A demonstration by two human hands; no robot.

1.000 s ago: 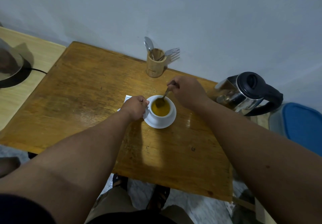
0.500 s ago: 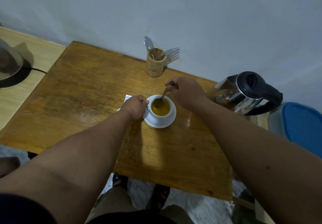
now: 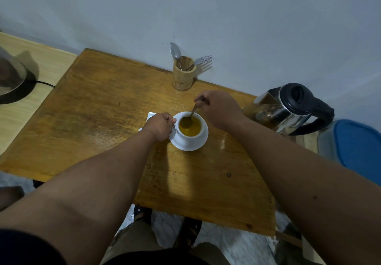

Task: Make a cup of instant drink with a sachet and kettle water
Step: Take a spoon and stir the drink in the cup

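Observation:
A white cup (image 3: 194, 136) full of orange-yellow drink stands on a white saucer (image 3: 191, 146) in the middle of the wooden table (image 3: 99, 108). My left hand (image 3: 160, 126) grips the cup's handle on its left side. My right hand (image 3: 218, 108) is closed on the handle of a metal spoon (image 3: 190, 117), whose bowl is dipped in the drink. A corner of a white sachet (image 3: 150, 115) pokes out from behind my left hand. The steel kettle (image 3: 288, 110) with a black lid and handle sits at the table's right edge.
A wooden holder (image 3: 183, 77) with spoons and a fork stands at the back against the wall. A dark-based appliance (image 3: 12, 79) with a cord sits on a lighter surface at far left. A blue-lidded container (image 3: 354, 145) is at far right.
My right hand has shifted a little toward the back left, carrying the spoon's bowl to the left side of the cup. My left hand has stayed on the handle.

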